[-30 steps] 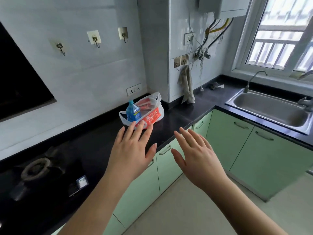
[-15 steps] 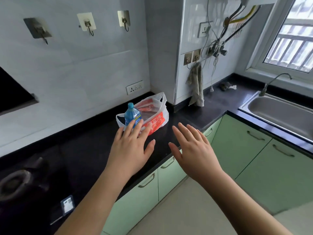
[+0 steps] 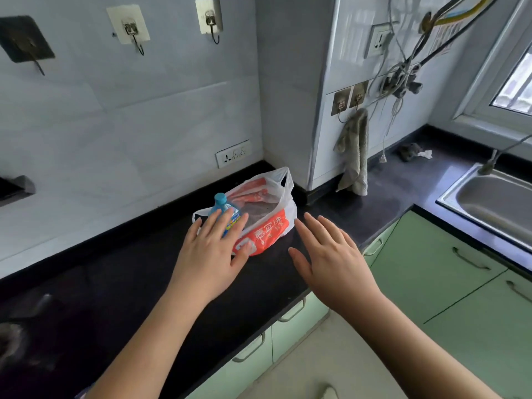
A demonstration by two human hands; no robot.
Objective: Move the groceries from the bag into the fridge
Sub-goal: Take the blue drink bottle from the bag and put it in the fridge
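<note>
Both hands reach flat and spread toward the bag on the worktop.

Nearest, the left hand [image 3: 213, 254] and right hand [image 3: 328, 257] hover over the dark worktop [image 3: 121, 283], fingers straight and apart, holding nothing. The bag [image 3: 267, 226] sits just beyond the fingertips, the left hand's fingers overlapping its near side, though whether they touch it I cannot tell. It is thin white and orange plastic, soft and likely slippery, so it would sag if squeezed; the two loop handles are the likely hold. A bottle [image 3: 223, 205] with a blue cap stands upright in the bag's left end, ahead of the left hand, rigid and probably the heaviest item; it looks easiest to take round its body. Red packets lie further back. No fridge is in view.
</note>
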